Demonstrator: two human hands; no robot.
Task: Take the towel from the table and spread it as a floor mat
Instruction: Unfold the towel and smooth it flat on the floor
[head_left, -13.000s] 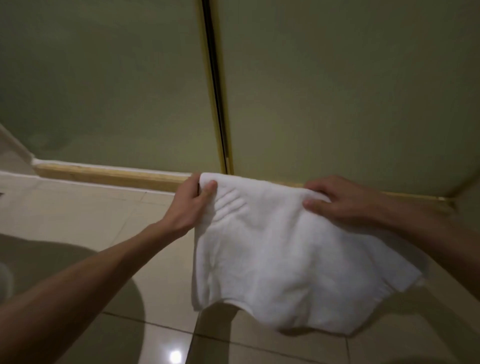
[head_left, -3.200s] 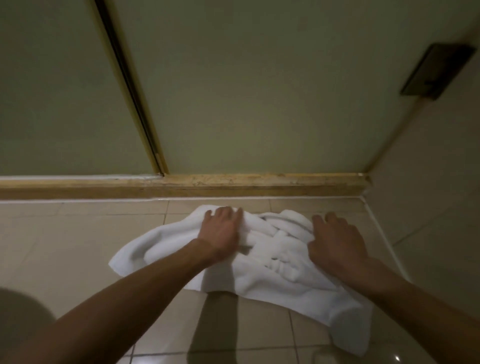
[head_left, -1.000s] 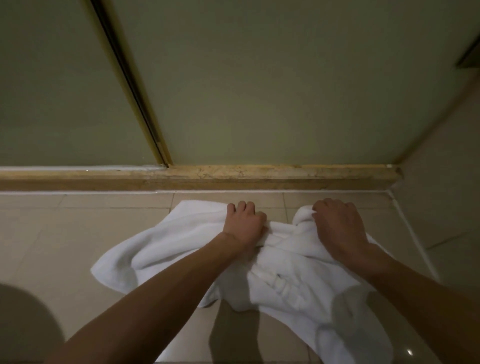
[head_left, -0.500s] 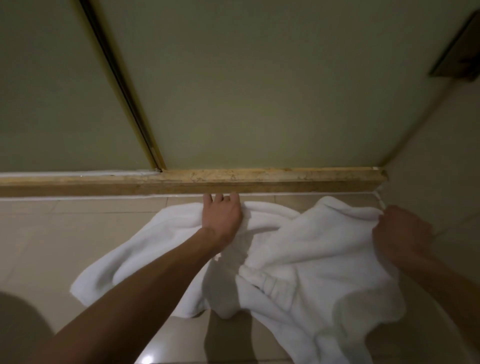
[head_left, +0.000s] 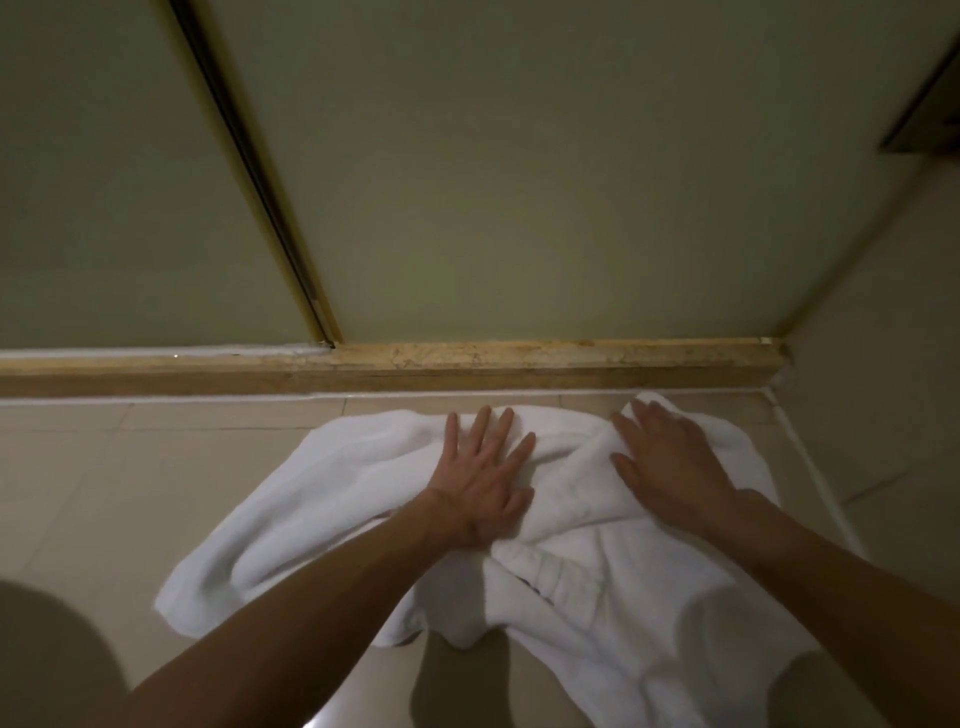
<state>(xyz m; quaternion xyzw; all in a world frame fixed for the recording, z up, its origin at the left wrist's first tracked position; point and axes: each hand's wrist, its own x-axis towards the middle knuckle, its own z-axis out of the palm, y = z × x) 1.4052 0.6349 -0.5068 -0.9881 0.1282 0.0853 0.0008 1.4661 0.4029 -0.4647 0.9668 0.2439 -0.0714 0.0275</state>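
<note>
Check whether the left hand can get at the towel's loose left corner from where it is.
Probably yes: the left hand lies flat on the towel, and only bare floor tile surrounds the left corner.

You are looking at a dim, greenish-yellow picture with soft, slightly smeared detail. The white towel (head_left: 332, 499) is the brightest thing, yet its folds blur together. Your forearms throw dark shadows onto it and onto the floor (head_left: 104, 467) below. A small glare spot shines on the tile at the bottom edge. The wide lens bows the door frame (head_left: 260, 171) and darkens the corners.
</note>
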